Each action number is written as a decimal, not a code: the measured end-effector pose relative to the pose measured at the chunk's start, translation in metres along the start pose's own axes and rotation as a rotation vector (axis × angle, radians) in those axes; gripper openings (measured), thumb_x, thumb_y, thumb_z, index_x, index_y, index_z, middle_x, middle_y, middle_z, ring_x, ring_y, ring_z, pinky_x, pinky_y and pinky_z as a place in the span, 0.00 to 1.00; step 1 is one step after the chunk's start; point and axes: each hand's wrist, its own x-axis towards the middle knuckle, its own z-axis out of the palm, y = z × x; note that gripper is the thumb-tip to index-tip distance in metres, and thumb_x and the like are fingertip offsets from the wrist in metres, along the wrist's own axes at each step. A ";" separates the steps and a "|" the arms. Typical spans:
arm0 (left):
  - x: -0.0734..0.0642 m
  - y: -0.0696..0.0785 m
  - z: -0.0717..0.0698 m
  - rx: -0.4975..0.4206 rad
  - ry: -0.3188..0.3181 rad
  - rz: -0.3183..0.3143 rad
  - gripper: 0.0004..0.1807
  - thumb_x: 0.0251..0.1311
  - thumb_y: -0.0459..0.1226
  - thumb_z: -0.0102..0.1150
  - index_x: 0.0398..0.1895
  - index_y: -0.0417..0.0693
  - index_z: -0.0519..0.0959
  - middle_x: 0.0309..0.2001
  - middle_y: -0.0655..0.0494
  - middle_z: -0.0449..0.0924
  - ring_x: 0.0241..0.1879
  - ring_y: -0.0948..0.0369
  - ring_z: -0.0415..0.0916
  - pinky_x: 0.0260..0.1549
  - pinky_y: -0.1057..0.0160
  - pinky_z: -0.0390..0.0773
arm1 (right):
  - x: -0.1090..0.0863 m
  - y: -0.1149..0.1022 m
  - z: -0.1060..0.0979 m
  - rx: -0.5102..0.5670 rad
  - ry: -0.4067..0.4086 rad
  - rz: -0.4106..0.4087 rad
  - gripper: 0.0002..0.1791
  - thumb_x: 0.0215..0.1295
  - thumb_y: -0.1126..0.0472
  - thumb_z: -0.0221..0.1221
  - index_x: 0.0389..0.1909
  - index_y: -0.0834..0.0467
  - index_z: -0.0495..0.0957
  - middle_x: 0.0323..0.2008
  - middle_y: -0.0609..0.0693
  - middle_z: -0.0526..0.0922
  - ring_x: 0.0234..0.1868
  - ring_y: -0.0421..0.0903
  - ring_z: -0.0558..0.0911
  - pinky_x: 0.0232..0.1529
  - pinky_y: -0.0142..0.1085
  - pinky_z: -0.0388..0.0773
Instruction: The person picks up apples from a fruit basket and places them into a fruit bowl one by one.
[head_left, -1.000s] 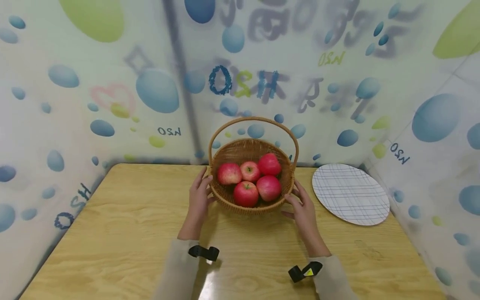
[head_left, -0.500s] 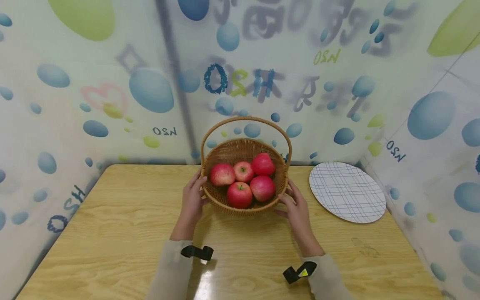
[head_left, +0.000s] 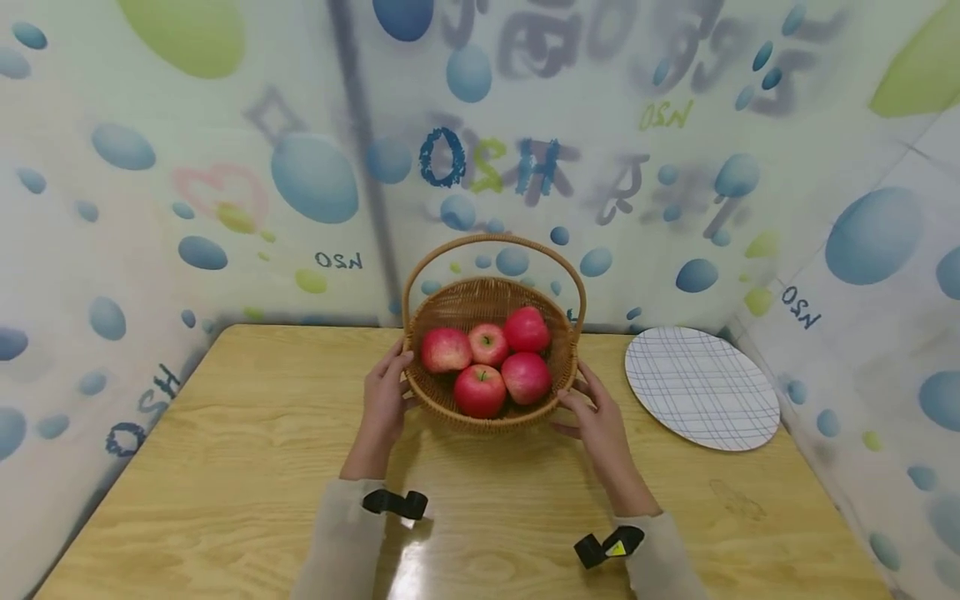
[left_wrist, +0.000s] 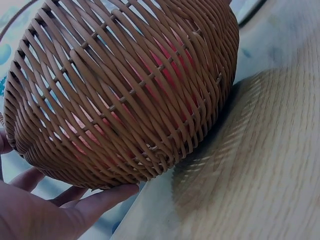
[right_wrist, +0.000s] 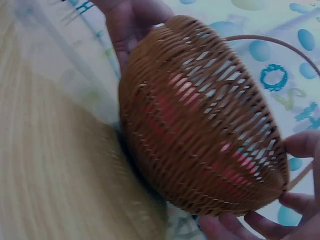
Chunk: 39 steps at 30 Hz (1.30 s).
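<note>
A brown wicker basket (head_left: 480, 292) with a tall arched handle (head_left: 495, 237) is near the table's back edge. Several red apples (head_left: 480, 391) lie in it, and their red shows through the weave in both wrist views. My left hand (head_left: 384, 400) holds the basket's left side, its thumb near the rim and fingers reaching round behind the weave. On the opposite side my right hand (head_left: 600, 425) grips the wall just below the rim. The left wrist view shows the basket's underside (left_wrist: 200, 115) close over the wood, with its shadow beside it.
A white oval plate (head_left: 701, 387) with a blue line grid lies at the table's back right. The wooden table (head_left: 247, 467) meets a patterned backdrop (head_left: 315, 275) behind and at both sides. Black straps with small cameras (head_left: 395, 504) sit on both sleeves.
The basket with its apples has shifted slightly left relative to the plate, both hands moving along with it. The head view swayed a little and came back.
</note>
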 end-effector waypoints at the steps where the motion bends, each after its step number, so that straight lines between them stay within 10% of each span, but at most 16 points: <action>1: 0.000 -0.001 0.001 -0.003 -0.002 -0.001 0.29 0.75 0.44 0.47 0.78 0.59 0.64 0.75 0.48 0.64 0.64 0.42 0.75 0.39 0.61 0.86 | -0.001 -0.002 -0.002 -0.020 0.006 -0.003 0.35 0.76 0.58 0.54 0.80 0.48 0.55 0.72 0.60 0.67 0.61 0.54 0.79 0.52 0.48 0.85; 6: -0.001 -0.002 0.002 -0.005 -0.007 0.006 0.29 0.75 0.44 0.46 0.78 0.60 0.64 0.75 0.48 0.64 0.64 0.42 0.75 0.37 0.63 0.86 | -0.003 -0.014 -0.014 -0.177 0.085 -0.107 0.35 0.72 0.57 0.61 0.77 0.55 0.61 0.72 0.59 0.67 0.65 0.57 0.78 0.53 0.32 0.83; 11: -0.001 -0.002 0.002 -0.001 0.006 0.004 0.28 0.75 0.44 0.46 0.77 0.61 0.65 0.75 0.48 0.65 0.62 0.44 0.76 0.37 0.63 0.86 | -0.003 -0.030 -0.019 -0.300 0.100 -0.275 0.34 0.67 0.57 0.66 0.72 0.55 0.69 0.70 0.55 0.72 0.66 0.55 0.78 0.58 0.43 0.82; 21: 0.000 -0.002 -0.002 0.004 0.014 -0.009 0.28 0.74 0.45 0.47 0.77 0.62 0.65 0.76 0.49 0.64 0.64 0.43 0.75 0.38 0.62 0.85 | 0.018 -0.070 0.008 -0.439 -0.245 -0.599 0.36 0.61 0.60 0.71 0.70 0.54 0.72 0.69 0.56 0.74 0.67 0.59 0.75 0.62 0.56 0.78; 39: -0.002 0.000 0.001 -0.004 0.026 -0.004 0.28 0.73 0.45 0.49 0.76 0.61 0.67 0.74 0.49 0.67 0.56 0.48 0.81 0.27 0.67 0.82 | 0.082 -0.100 0.081 -0.820 -0.638 -0.591 0.39 0.64 0.44 0.67 0.75 0.46 0.66 0.73 0.49 0.70 0.73 0.50 0.69 0.72 0.52 0.69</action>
